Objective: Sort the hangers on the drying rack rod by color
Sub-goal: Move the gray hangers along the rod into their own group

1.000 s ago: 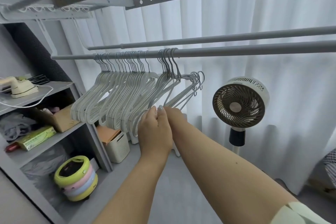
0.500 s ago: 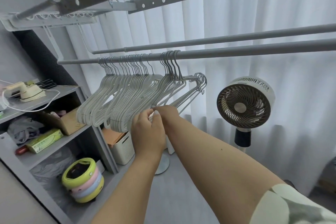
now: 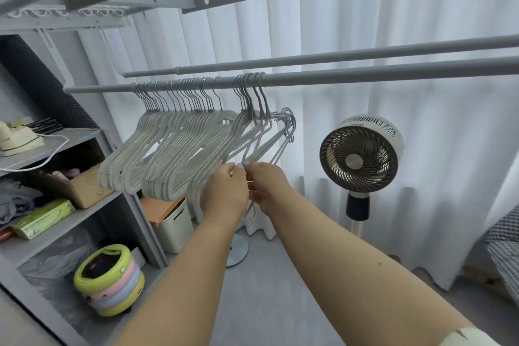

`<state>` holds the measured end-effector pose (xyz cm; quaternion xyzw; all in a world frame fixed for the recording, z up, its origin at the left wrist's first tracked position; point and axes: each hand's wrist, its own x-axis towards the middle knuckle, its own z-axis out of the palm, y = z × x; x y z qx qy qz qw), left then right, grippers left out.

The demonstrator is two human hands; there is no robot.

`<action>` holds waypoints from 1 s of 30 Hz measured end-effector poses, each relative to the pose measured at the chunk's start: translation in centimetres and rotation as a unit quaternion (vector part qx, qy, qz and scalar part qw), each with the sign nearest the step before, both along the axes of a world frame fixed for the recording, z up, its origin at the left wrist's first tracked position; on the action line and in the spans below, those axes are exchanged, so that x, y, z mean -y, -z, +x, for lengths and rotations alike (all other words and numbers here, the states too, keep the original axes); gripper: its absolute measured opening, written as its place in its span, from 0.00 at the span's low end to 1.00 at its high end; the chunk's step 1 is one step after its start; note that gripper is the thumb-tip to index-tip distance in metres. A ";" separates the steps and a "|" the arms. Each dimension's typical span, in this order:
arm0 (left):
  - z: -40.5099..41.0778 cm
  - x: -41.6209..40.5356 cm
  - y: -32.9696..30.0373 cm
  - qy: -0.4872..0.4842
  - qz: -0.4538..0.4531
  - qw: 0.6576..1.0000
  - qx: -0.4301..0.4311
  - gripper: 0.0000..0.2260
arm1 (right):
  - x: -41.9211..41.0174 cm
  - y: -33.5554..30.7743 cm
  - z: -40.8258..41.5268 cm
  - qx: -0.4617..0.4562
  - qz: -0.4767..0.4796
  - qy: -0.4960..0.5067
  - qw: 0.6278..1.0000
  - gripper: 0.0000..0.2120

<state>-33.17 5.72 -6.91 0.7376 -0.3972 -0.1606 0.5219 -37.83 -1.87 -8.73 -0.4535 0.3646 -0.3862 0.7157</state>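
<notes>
A grey rod (image 3: 365, 76) runs across the view. Several white hangers (image 3: 157, 160) hang packed together on its left part. To their right hangs a smaller bunch of grey hangers (image 3: 254, 109), tilted, with their far ends near the curtain. My left hand (image 3: 224, 191) and my right hand (image 3: 266, 184) meet below this bunch, fingers pinched on the lower bars of the grey hangers. The exact hanger each hand grips is hidden by the fingers.
A second grey rod (image 3: 337, 57) runs behind the first. A standing fan (image 3: 361, 160) is at the right before the white curtain (image 3: 421, 22). Grey shelves (image 3: 84, 213) at the left hold boxes; a white bin (image 3: 174, 225) and a pastel round container (image 3: 109, 281) sit low.
Both hands have stayed together on the bottoms of the grey hangers, rising slightly. The view has shifted a little, so rack and fan sit differently in frame.
</notes>
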 end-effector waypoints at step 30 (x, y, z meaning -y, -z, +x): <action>-23.6 1.8 -0.9 0.162 -0.054 0.985 -0.020 0.18 | -4.5 -3.2 -29.4 0.040 -0.051 0.228 0.971 0.13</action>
